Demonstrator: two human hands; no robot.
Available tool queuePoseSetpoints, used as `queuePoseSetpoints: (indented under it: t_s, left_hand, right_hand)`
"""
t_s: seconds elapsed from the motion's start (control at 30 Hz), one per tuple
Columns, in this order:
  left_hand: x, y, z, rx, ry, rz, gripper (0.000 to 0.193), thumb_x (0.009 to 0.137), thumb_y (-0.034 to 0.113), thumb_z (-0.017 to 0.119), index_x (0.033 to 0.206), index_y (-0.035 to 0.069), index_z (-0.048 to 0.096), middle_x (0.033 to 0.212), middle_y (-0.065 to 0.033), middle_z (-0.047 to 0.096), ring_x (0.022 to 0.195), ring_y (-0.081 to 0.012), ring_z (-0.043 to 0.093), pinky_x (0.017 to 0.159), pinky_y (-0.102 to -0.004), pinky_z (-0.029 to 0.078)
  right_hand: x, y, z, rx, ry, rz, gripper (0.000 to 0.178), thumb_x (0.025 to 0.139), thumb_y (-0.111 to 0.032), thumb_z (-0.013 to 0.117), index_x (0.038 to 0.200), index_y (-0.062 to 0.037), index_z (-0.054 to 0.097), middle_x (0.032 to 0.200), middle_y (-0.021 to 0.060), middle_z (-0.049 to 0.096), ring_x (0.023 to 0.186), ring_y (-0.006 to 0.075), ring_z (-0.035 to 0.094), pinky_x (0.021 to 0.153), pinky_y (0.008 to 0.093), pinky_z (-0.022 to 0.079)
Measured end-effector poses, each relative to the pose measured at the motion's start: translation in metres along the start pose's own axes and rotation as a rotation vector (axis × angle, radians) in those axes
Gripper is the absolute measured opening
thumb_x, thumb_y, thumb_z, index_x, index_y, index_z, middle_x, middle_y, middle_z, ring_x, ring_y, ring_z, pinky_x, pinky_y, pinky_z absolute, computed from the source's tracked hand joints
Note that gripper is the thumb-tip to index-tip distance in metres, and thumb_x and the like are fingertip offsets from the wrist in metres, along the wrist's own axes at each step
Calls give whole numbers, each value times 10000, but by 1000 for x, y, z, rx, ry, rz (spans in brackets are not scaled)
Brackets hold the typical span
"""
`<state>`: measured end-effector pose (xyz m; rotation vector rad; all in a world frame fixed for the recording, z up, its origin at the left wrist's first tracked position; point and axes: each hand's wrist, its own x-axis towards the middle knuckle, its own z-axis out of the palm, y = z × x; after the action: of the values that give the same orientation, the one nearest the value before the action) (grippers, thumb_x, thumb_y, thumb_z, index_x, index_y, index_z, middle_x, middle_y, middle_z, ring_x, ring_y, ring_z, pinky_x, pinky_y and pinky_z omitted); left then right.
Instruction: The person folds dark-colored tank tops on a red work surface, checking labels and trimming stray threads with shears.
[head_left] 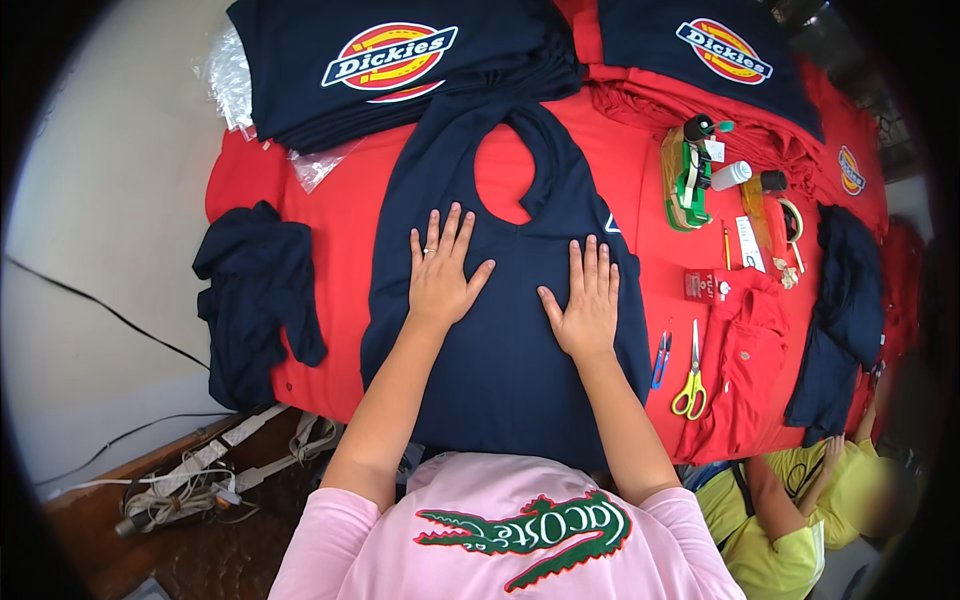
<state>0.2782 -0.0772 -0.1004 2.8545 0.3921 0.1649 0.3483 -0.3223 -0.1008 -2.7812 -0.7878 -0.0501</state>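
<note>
A navy garment (505, 370) with a round neck opening lies spread on the red-covered table (345, 210), its lower edge hanging toward me. My left hand (443, 272) rests flat on it, left of the neckline, fingers spread and a ring on one of them. On the right part of the cloth lies my right hand (585, 305), palm down with the fingers stretched out. Neither hand grips anything. At the garment's right edge, part of a white-edged patch shows. Yellow-handled scissors (691, 380) and blue thread snips (661, 360) lie just right of the garment.
Stacked navy garments (300, 70) with printed emblems fill the back, beside clear plastic bags (228, 80). A green tape dispenser (688, 180), a white-capped bottle (732, 175) and a red box (705, 286) stand at right. Crumpled navy cloth (250, 300) lies left. A person in yellow (780, 530) sits lower right.
</note>
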Motion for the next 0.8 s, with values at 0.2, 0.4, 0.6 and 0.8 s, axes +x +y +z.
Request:
queuePoseSetpoints:
  t_s: [0.2, 0.4, 0.6, 0.8]
  left_hand:
    - [12, 2, -1, -26, -23, -74, 934, 976, 545, 693, 1734, 176, 292, 1825, -72, 198, 1685, -350, 133, 1327, -650, 104]
    - [12, 0, -1, 5, -10, -69, 925, 994, 554, 667, 1739, 171, 274, 1828, -78, 181, 1689, -346, 112, 1328, -647, 84]
    - [27, 1, 14, -60, 19, 32, 675, 1094, 417, 556, 1695, 161, 380, 1808, -139, 216, 1674, -389, 145, 1321, -644, 114]
    - [40, 33, 10, -55, 41, 171, 411, 956, 289, 785, 1301, 101, 666, 1572, -150, 494, 1615, -363, 301, 1307, -667, 168]
  right_hand:
    - [-2, -1, -3, -1, -62, 15, 904, 1028, -561, 621, 1712, -63, 300, 1792, 195, 234, 1661, 382, 206, 1331, 547, 189]
    - [2, 2, -2, 17, -10, -21, 908, 1029, -561, 615, 1712, -56, 294, 1795, 198, 222, 1663, 375, 201, 1333, 549, 178]
    - [-18, 28, -4, 235, 131, -115, 540, 1068, -224, 608, 1584, -91, 520, 1701, 179, 426, 1604, 364, 356, 1313, 516, 255]
    - [-134, 92, -41, 22, 344, 274, 561, 955, -100, 725, 1495, -61, 577, 1418, 186, 577, 1301, 393, 559, 1115, 525, 413]
